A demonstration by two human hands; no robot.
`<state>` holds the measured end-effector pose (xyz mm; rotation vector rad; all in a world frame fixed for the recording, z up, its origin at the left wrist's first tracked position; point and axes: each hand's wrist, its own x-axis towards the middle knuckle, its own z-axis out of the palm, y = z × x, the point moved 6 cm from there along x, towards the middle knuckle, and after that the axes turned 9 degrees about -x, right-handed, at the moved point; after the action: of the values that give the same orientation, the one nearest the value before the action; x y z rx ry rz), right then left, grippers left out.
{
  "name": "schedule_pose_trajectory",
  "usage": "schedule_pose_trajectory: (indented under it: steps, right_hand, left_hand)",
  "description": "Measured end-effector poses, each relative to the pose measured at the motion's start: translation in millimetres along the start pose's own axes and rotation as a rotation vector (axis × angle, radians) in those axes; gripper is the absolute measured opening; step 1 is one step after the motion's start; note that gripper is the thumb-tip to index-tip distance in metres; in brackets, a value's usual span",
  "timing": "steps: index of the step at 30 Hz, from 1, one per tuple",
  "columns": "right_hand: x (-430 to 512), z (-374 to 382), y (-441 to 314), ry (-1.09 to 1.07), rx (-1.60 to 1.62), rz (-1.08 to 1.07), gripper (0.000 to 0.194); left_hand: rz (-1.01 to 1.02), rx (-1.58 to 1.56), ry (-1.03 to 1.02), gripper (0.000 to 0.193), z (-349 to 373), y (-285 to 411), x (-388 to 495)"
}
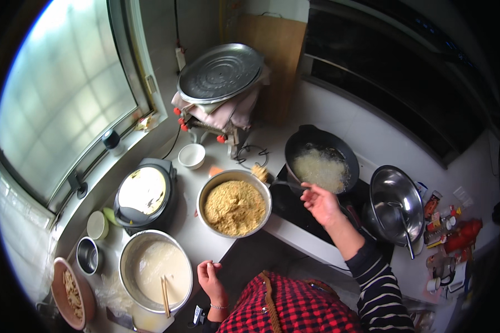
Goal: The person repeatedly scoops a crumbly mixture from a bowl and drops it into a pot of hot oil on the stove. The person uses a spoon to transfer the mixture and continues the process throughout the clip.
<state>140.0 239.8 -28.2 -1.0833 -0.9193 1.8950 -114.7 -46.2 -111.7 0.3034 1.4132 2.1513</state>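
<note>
A thin, blurred utensil, perhaps a spoon, meets the fingertips of my right hand. This hand is over the black cooktop, just in front of a dark wok. Pale food fries in bubbling oil inside the wok. To the left is a metal bowl heaped with a yellowish crumbly mixture. My left hand hangs by the counter edge, fingers curled together with nothing visible in them. Beside it stands a metal pot of pale batter, with wooden chopsticks leaning in it.
An electric griddle and a white bowl stand behind. A round metal lid tops a cloth-covered hand-cranked machine. Right of the wok, a steel basin holds a ladle. A pink basin sits far left.
</note>
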Motion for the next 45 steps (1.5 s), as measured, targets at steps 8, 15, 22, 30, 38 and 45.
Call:
schedule_pose_trajectory:
  steps: [8, 15, 22, 30, 38, 45]
  right_hand:
    - [33, -128, -126, 0.475, -0.402, -0.291, 0.03]
    - [104, -170, -118, 0.678, -1.016, -0.41, 0.03]
    - [107, -108, -105, 0.385, -2.117, -0.853, 0.013]
    - [91, -110, -124, 0.407, -2.03, -1.107, 0.012]
    - [95, -172, -132, 0.65, -0.764, -0.593, 0.027]
    - [12, -37, -73, 0.205, -0.656, -0.491, 0.027]
  left_hand:
    - [-0.018, -0.005, -0.041, 0.011, 14, -9, 1]
    - [0.014, 0.041, 0.002, 0.011, 13, -3, 0]
    - [0.047, 0.095, 0.044, 0.012, 32, -2, -9]
    - [0.046, 0.071, 0.049, 0.012, 48, -12, -16]
    - [0.015, 0.066, -0.011, 0.011, 25, 4, 1]
    - [-0.031, 0.019, -0.068, 0.01, 0, 11, 9]
